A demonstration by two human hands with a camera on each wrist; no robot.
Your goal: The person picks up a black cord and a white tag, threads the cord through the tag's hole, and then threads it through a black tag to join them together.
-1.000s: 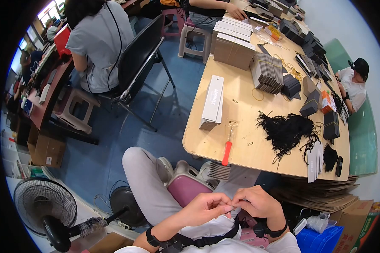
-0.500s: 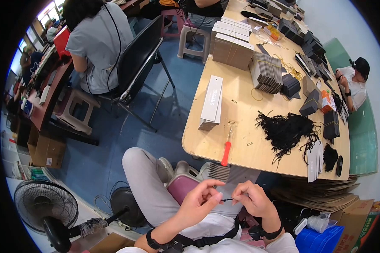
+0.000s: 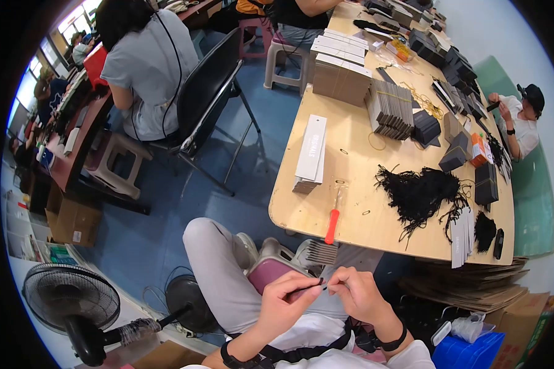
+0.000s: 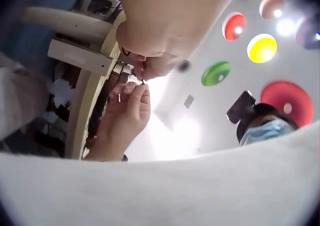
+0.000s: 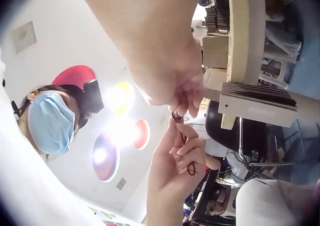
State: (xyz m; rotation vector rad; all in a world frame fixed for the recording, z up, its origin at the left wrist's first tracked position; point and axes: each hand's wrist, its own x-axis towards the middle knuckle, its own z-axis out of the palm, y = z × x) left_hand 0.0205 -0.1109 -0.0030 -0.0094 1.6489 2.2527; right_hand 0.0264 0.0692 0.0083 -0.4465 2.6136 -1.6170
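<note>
Both hands are held close together above the person's lap, in front of the table edge. The left hand (image 3: 289, 301) pinches a thin black cord (image 5: 177, 119) between thumb and fingers. A small loop of this cord hangs by the left palm in the right wrist view. Facing it, the right hand (image 3: 360, 295) pinches the cord too, its fingertips right by the left ones. In the left wrist view the right hand (image 4: 125, 118) shows thumb and forefinger pressed together at the dark cord end. The fingers hide part of the cord.
On the table (image 3: 283, 203) lie a red-handled tool (image 3: 332, 226), a stack of white printed cards (image 3: 311, 150), a heap of black tassels (image 3: 421, 194) and bundled grey cards (image 3: 389, 107). A fan (image 3: 71, 301) stands at left, a blue bin (image 3: 471, 353) at right. Other people sit nearby.
The hands were together a second ago, then drew apart with the black cord stretched between them. Now the fingertips have come close again, the left hand's fingers more closed. The head view has shifted slightly.
</note>
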